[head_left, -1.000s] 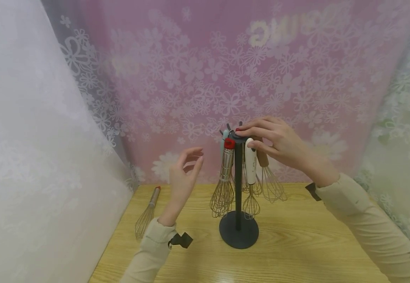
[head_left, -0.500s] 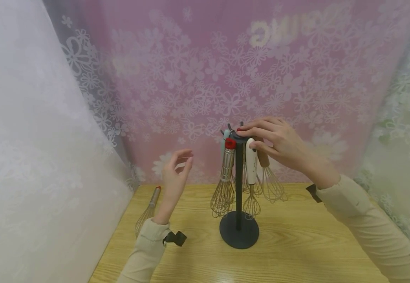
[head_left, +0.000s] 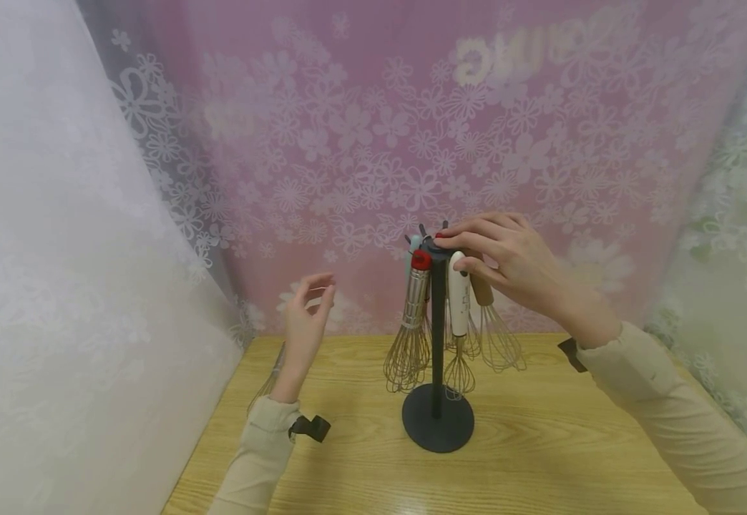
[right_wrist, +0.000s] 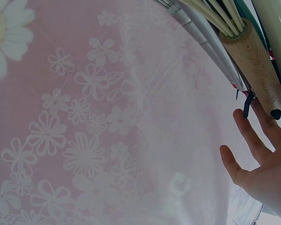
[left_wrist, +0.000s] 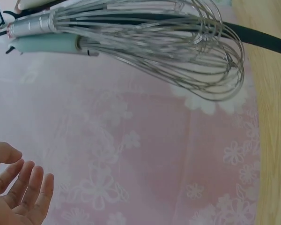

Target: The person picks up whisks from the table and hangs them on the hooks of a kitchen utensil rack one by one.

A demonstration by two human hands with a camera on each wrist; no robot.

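A black stand (head_left: 438, 422) with hooks around its top holds several hanging whisks. One has a ribbed metal handle with a red end (head_left: 416, 290); others have a white handle (head_left: 459, 300), a mint handle (left_wrist: 47, 43) and a wooden handle (right_wrist: 253, 65). My right hand (head_left: 511, 261) rests its fingers over the stand's top, the thumb by the white handle's upper end. My left hand (head_left: 305, 325) hovers left of the stand, fingers loosely bent, holding nothing. Behind its wrist, another whisk (head_left: 278, 360) lies on the table, partly hidden.
The wooden table (head_left: 528, 458) meets a pink flowered cloth (head_left: 360, 172) at the back. A pale sheet (head_left: 90, 286) hangs along the left and a flowered one (head_left: 728, 272) along the right. The hanging whisks' wire loops stay above the tabletop.
My left hand has moved left, away from the stand, and now covers more of the lying whisk. The stand has shifted very slightly right; my right hand stays at its top.
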